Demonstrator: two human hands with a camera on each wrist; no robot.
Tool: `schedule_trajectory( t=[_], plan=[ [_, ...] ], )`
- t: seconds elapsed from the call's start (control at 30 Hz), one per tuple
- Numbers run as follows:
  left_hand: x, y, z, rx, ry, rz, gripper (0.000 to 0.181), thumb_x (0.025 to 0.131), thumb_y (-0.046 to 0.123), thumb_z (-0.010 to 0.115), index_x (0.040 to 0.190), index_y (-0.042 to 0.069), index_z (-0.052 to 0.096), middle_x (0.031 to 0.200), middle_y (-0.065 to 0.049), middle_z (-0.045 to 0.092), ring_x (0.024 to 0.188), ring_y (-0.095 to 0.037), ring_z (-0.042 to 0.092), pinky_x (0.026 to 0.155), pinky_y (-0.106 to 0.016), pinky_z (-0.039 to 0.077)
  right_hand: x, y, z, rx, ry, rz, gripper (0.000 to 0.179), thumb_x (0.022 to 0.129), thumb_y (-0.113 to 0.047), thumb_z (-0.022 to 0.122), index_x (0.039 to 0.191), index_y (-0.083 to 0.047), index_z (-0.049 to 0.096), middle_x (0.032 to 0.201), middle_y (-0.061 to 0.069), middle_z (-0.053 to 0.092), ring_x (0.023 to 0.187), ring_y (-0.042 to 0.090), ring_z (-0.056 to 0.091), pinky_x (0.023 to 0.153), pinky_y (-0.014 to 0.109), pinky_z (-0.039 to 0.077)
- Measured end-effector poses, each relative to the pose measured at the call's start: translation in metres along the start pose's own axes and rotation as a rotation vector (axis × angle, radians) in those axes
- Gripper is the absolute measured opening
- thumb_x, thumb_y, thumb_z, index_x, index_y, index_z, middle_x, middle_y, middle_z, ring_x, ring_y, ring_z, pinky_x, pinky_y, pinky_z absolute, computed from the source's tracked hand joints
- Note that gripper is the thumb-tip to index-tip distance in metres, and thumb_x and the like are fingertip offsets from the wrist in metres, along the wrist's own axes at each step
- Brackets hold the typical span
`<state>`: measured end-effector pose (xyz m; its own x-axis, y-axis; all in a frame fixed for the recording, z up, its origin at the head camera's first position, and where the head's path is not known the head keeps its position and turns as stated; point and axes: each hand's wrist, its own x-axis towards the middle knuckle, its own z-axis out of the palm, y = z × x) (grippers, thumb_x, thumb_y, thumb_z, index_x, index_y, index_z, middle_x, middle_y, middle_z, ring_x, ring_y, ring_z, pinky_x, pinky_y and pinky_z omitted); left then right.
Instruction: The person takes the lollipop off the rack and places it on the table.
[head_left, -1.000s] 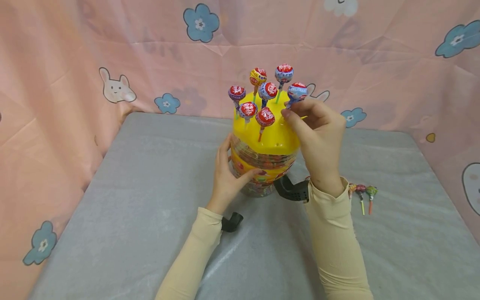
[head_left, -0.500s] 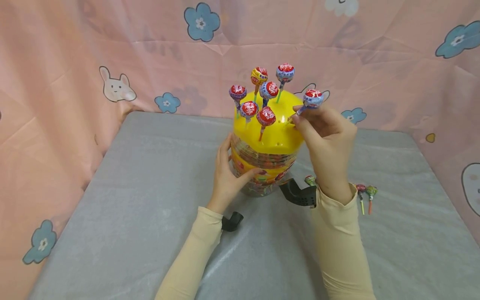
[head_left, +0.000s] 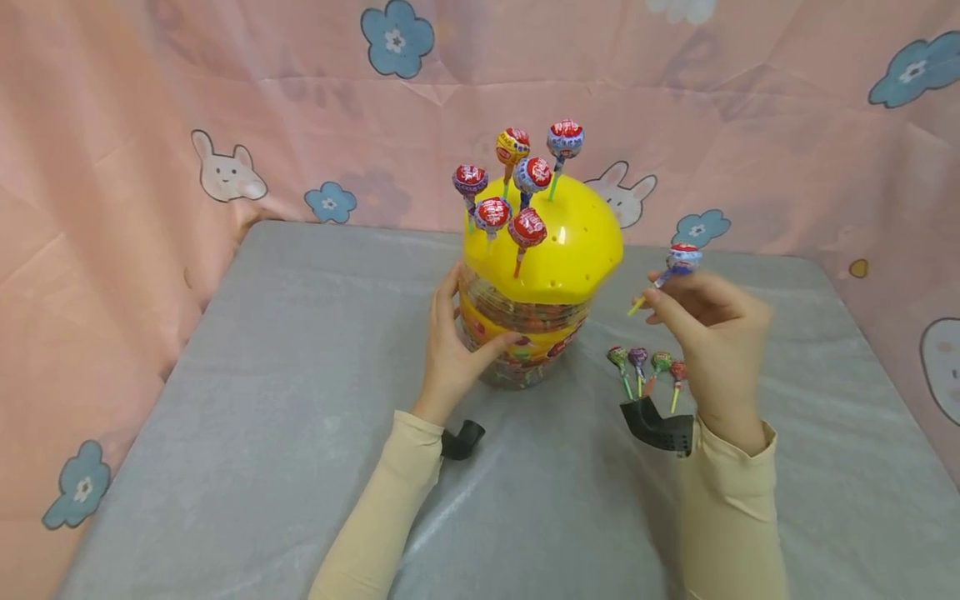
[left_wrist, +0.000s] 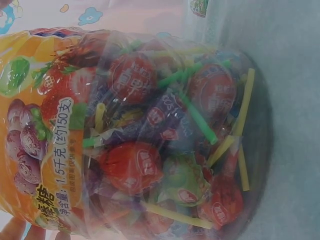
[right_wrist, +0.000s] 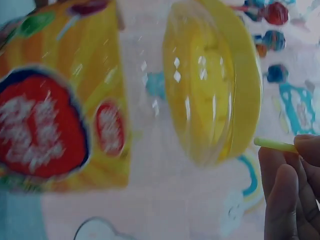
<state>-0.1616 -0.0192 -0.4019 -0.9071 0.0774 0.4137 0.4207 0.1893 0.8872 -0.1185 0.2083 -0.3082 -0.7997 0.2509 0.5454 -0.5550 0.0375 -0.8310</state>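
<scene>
Lollipop (head_left: 683, 257) in my right hand (head_left: 723, 346), in the air to the right of the yellow lid (head_left: 573, 258) and apart from it.
Thumb and fingertips pinch its stick (head_left: 637, 306), lower end bare; my left hand (head_left: 452, 354) curls round the jar (head_left: 525, 319). Best, I judge: a light pinch, a steady jar, and the head clear of the lollipops standing in the lid (head_left: 533, 175).
</scene>
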Motion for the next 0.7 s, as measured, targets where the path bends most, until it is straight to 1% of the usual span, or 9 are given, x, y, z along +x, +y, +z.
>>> schedule_trajectory(
  t=[0.07,0.2,0.3,0.43,0.57,0.63,0.7],
  plan=[
    [0.0,0.0,0.0,0.003,0.0,0.002,0.106,0.07,0.072,0.059,0.148,0.012,0.02,0.146,-0.009,0.03,0.131,-0.019,0.03,0.106,-0.039,0.034,-0.004,0.006,-0.013,0.026,0.015,0.034,0.011,0.074,0.019,0.067,0.079,0.024,0.058,0.081,0.013,0.07,0.059,0.019,0.063,0.058,0.022,0.053],
    [0.0,0.0,0.0,0.011,0.002,0.007,0.106,0.071,0.072,0.058,0.149,0.011,0.02,0.146,-0.009,0.029,0.131,-0.019,0.031,0.105,-0.039,0.034,-0.013,0.015,-0.039,0.013,0.054,0.108,0.008,0.074,0.02,0.067,0.078,0.021,0.06,0.08,0.012,0.07,0.057,0.018,0.063,0.056,0.021,0.053],
    [0.001,-0.001,0.001,0.01,-0.001,0.004,0.106,0.07,0.072,0.059,0.149,0.012,0.02,0.146,-0.008,0.03,0.131,-0.019,0.031,0.106,-0.039,0.034,-0.02,0.021,-0.059,-0.035,0.105,0.171,0.006,0.076,0.017,0.068,0.079,0.017,0.063,0.077,0.01,0.07,0.056,0.017,0.063,0.054,0.021,0.053],
    [0.001,-0.001,0.002,0.0,-0.008,-0.006,0.108,0.069,0.073,0.059,0.149,0.011,0.02,0.146,-0.008,0.03,0.132,-0.019,0.03,0.106,-0.039,0.033,-0.028,0.028,-0.084,-0.061,0.183,0.235,0.005,0.075,0.018,0.067,0.079,0.017,0.063,0.075,0.01,0.07,0.056,0.017,0.063,0.054,0.021,0.053],
    [0.001,0.001,0.001,-0.004,-0.003,-0.012,0.109,0.069,0.073,0.059,0.149,0.01,0.019,0.147,-0.009,0.028,0.132,-0.019,0.029,0.107,-0.038,0.032,-0.03,0.033,-0.101,-0.095,0.247,0.276,0.005,0.075,0.018,0.067,0.08,0.017,0.064,0.075,0.009,0.07,0.056,0.017,0.064,0.054,0.02,0.053],
    [0.001,0.001,0.0,-0.005,0.001,-0.014,0.109,0.069,0.073,0.059,0.149,0.01,0.019,0.147,-0.008,0.028,0.132,-0.018,0.029,0.107,-0.038,0.032,-0.03,0.034,-0.108,-0.141,0.278,0.31,0.005,0.076,0.017,0.068,0.08,0.016,0.066,0.074,0.008,0.07,0.056,0.015,0.063,0.054,0.019,0.053],
    [0.0,0.001,-0.001,-0.003,0.002,-0.016,0.109,0.069,0.073,0.059,0.149,0.01,0.019,0.147,-0.008,0.029,0.132,-0.018,0.029,0.107,-0.038,0.032,-0.029,0.035,-0.113,-0.164,0.3,0.323,0.005,0.075,0.017,0.068,0.08,0.015,0.066,0.073,0.008,0.069,0.055,0.015,0.063,0.053,0.019,0.052]
  ],
)
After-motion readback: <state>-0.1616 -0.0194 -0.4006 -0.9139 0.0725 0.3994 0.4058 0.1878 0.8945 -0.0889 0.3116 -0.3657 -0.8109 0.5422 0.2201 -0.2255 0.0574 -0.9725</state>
